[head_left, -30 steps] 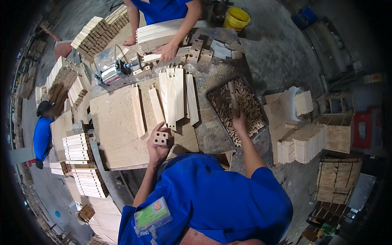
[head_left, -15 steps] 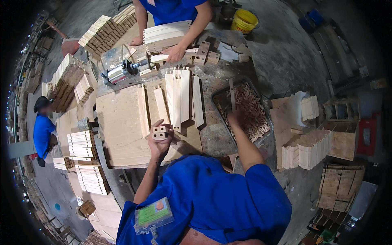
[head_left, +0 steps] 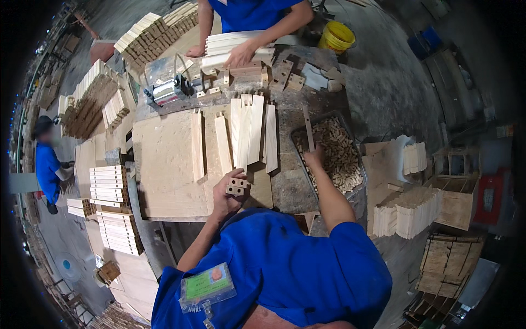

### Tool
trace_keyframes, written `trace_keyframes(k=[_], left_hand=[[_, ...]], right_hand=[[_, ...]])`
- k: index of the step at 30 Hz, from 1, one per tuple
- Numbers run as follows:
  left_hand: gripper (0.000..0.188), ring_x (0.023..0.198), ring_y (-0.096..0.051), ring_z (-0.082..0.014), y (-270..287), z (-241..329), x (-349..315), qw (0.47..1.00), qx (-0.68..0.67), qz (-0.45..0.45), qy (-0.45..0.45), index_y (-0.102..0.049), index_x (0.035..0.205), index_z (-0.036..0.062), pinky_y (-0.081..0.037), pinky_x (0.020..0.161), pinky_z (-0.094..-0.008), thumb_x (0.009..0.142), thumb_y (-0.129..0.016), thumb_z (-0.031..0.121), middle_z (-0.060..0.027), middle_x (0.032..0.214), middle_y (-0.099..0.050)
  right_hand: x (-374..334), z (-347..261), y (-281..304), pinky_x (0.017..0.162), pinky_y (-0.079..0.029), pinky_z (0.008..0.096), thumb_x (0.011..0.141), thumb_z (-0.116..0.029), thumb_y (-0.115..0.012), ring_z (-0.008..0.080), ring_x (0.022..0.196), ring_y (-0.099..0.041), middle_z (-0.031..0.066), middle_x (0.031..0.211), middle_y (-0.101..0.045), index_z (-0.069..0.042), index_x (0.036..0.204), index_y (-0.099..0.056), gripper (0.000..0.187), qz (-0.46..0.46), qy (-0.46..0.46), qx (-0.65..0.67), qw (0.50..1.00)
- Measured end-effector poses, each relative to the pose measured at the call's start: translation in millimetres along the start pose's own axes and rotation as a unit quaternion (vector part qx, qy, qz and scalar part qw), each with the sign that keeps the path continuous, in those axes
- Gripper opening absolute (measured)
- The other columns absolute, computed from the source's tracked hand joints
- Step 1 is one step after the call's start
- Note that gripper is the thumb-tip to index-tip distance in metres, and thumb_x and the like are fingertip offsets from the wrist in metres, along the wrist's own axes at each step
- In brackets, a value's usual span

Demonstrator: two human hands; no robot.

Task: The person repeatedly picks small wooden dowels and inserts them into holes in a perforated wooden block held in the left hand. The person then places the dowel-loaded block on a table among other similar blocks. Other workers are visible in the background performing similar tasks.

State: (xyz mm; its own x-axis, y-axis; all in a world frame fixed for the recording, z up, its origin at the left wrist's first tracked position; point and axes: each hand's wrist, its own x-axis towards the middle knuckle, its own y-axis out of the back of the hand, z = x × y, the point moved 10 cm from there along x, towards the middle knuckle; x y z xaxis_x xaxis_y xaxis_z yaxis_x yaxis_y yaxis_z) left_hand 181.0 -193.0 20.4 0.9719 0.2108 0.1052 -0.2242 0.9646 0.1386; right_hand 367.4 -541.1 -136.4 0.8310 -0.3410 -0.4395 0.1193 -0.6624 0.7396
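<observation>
My left hand (head_left: 226, 198) is closed around pale wooden pieces (head_left: 236, 187) whose end faces, showing several dark round holes, point toward me. Their length is mostly hidden. At the left side of a dark tray (head_left: 359, 189) of short wooden dowels (head_left: 342, 151), my right hand (head_left: 314, 158) is closed at the lower end of a flat, narrow strip (head_left: 308, 129); its fingers are partly hidden. Between my hands and the far side of the table, several wooden slats (head_left: 223, 143) lie side by side, dowels standing out of their far ends.
Across the worktable (head_left: 170, 164) a co-worker's hand (head_left: 241, 54) rests at a row of slats (head_left: 230, 41), beside a metal cylinder clamp (head_left: 167, 90). Stacked slats stand left (head_left: 112, 233) and right (head_left: 411, 211). A yellow bucket (head_left: 337, 37) stands beyond the table.
My right hand and the strip have shifted left relative to the tray. My left hand has turned the held pieces slightly. The co-worker's hand has moved from the clamped slat to the row behind it.
</observation>
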Motion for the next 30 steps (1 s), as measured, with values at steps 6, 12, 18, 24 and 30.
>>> trace_keyframes(k=[6, 12, 18, 24, 30], left_hand=[[0.054, 0.098, -0.071, -0.0123, 4, -26, -8, 0.996, -0.055, 0.005, 0.071, -0.064, 0.139, -0.0015, -0.06, 0.085, -0.0267, 0.09, -0.085, 0.005, -0.0069, 0.113, -0.076], [0.053, 0.1, -0.072, -0.0131, 0, 9, -2, 0.997, 0.058, -0.034, -0.029, -0.065, 0.139, -0.0021, -0.06, 0.087, -0.027, 0.091, -0.085, 0.009, -0.0079, 0.118, -0.075], [0.06, 0.104, -0.077, -0.0199, -4, -19, -9, 1.0, -0.026, -0.012, 0.004, -0.07, 0.136, 0.0047, -0.06, 0.092, -0.0318, 0.079, -0.088, 0.005, -0.0089, 0.115, -0.078], [0.06, 0.105, -0.077, -0.0228, 2, 10, -7, 0.998, 0.033, -0.011, -0.043, -0.07, 0.136, 0.0048, -0.06, 0.093, -0.0339, 0.079, -0.087, 0.008, -0.0106, 0.114, -0.078], [0.052, 0.107, -0.075, -0.0198, 5, 20, -3, 0.997, 0.043, -0.024, -0.053, -0.072, 0.129, 0.0014, -0.059, 0.094, -0.0318, 0.079, -0.086, 0.001, -0.0108, 0.122, -0.076]], right_hand=[[-16, 11, 1, 0.088, -0.057, 0.0488, 0.098, -0.014, -0.073, 0.0357, 0.102, -0.075, 0.0202, 0.11, -0.076, 0.001, 0.129, -0.07, 0.034, -0.089, -0.001, -0.001, 0.996], [-10, 4, -1, 0.09, -0.057, 0.0493, 0.099, -0.018, -0.072, 0.0384, 0.109, -0.075, 0.0253, 0.117, -0.077, 0.004, 0.126, -0.072, 0.035, -0.042, 0.042, -0.019, 0.998], [0, 7, -2, 0.087, -0.058, 0.0482, 0.098, -0.02, -0.076, 0.0366, 0.1, -0.077, 0.0208, 0.107, -0.079, 0.004, 0.123, -0.072, 0.035, -0.034, 0.085, -0.046, 0.995], [-47, 10, 5, 0.047, -0.05, 0.0235, 0.101, -0.013, -0.075, 0.0107, 0.065, -0.067, 0.0058, 0.091, -0.073, -0.003, 0.119, -0.065, 0.023, -0.113, 0.044, 0.358, 0.926], [-142, -60, 43, 0.048, -0.05, 0.0228, 0.101, -0.014, -0.074, 0.0082, 0.06, -0.063, 0.0048, 0.09, -0.073, -0.002, 0.119, -0.069, 0.022, -0.258, 0.134, 0.358, 0.887]])
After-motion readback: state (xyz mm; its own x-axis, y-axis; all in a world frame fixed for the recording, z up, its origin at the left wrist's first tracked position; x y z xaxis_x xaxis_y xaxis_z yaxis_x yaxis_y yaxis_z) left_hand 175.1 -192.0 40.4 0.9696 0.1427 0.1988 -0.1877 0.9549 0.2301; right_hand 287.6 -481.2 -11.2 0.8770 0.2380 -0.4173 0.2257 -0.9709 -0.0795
